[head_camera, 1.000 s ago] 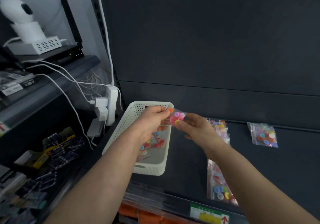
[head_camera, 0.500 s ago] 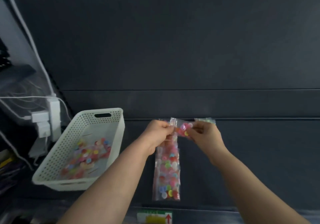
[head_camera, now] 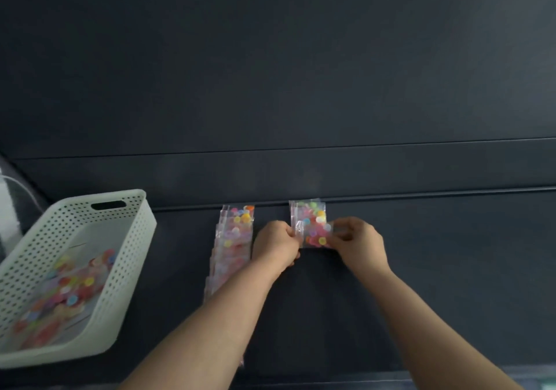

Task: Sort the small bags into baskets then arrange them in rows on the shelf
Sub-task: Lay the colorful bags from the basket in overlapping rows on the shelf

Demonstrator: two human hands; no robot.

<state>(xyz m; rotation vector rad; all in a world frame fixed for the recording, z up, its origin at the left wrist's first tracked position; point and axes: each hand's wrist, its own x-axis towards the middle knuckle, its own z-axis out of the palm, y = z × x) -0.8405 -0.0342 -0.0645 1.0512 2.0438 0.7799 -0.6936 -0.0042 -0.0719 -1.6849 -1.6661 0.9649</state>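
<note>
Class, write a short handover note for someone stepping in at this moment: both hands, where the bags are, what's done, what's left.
Left hand and right hand pinch opposite edges of one small bag, over the shelf, overlapping a rear bag.
One row of bags lies left of it; the white basket, far left, holds more bags.
Done: one row. Left: lay this bag, fill the second row from the basket.

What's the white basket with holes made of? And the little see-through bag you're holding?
The white perforated basket looks like moulded plastic, smooth and matte: even rows of round holes, a cut-out handle slot. The small clear bag, pinched by the left hand and right hand, looks like thin glossy plastic film: coloured round pieces show through it and its edges glint.
</note>
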